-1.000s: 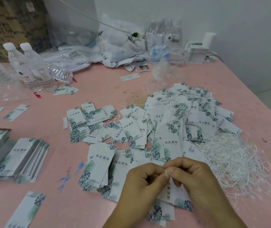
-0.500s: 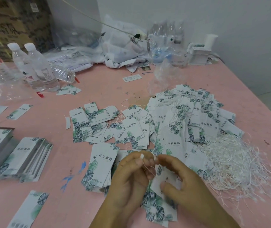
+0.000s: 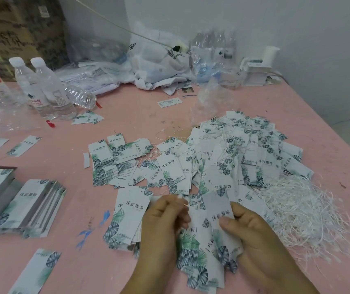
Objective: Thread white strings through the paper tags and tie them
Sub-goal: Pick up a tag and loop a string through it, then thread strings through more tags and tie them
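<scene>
Hands parted since 0.5 s ago: right hand now pinches 1 paper tag, left hand pinches its string near the table's front edge. Threading apparently done; knot next.

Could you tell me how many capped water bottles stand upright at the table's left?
2: one bottle stands left, the other bottle right beside it. A capless one lies behind; more may be hidden.

Both hands, left hand and right hand, on one paper tag above the pink table
</scene>
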